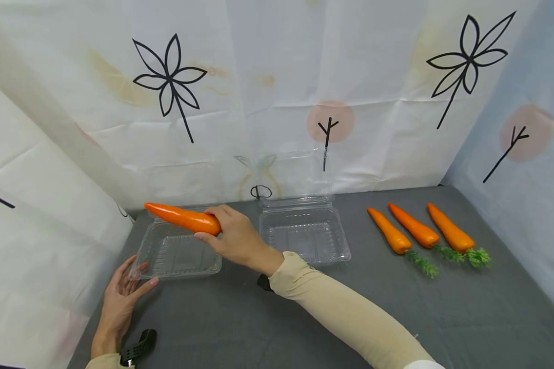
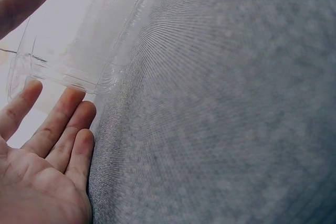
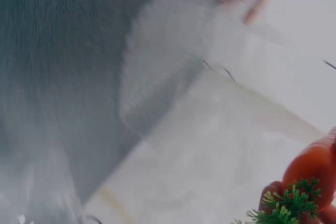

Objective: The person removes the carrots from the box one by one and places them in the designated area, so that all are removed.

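My right hand [image 1: 237, 237] grips an orange carrot [image 1: 181, 216] by its thick end, holding it above the left clear plastic box [image 1: 177, 256]. In the right wrist view, green leaves [image 3: 286, 203] stick out from the carrot's [image 3: 312, 169] top. My left hand [image 1: 120, 297] is at the near left corner of that box, its fingers extended. Seen from the left wrist, fingertips of the left hand [image 2: 47, 150] touch or nearly touch the box's side [image 2: 68, 80], with the thumb apart from them.
A second clear plastic box [image 1: 304, 233] with its lid raised stands right of the first. Three carrots with green tops, the nearest to it being this carrot [image 1: 390, 233], lie on the right of the grey table [image 1: 240, 328]. Printed white cloth [image 1: 268, 77] hangs behind and at the sides.
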{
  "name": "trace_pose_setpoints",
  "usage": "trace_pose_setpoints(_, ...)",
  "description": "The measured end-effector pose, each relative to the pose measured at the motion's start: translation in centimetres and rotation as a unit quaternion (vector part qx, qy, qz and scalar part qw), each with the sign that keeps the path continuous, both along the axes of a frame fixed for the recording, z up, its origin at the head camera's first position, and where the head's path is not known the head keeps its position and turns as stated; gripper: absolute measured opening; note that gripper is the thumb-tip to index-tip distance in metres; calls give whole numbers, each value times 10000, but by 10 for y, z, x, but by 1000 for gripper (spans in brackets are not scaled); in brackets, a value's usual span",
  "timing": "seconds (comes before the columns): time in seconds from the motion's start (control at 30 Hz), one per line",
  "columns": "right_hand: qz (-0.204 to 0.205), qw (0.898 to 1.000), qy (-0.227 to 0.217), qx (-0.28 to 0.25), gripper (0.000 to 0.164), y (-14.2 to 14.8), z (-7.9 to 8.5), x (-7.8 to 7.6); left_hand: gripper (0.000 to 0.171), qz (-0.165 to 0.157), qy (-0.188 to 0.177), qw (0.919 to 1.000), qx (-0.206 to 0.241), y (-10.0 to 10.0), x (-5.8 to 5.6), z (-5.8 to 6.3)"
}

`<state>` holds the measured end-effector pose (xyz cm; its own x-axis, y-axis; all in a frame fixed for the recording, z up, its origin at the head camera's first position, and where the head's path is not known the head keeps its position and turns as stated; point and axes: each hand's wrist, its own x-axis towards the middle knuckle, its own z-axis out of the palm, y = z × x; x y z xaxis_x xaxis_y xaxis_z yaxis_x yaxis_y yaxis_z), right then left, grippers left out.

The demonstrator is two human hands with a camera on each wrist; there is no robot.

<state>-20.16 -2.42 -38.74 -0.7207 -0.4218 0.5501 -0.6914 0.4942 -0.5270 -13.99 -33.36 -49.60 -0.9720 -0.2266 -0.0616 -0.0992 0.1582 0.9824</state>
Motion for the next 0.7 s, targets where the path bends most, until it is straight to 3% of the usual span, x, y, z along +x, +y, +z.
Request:
trace_pose_setpoints(0.23,-504,9939,342,-922,42,51,23,5,89,-107,182,9995,226,-1,1,-2)
trace_pose_setpoints(0.4,-832,9888,241,-1215,43,96,33,12,89,-66,211,9996,199,-2,0,-3)
trace_pose_setpoints(0.7,-1838,9702,-315,-1546,49,184,18,39,90,-15,221,9995,226,-2,-2,-6)
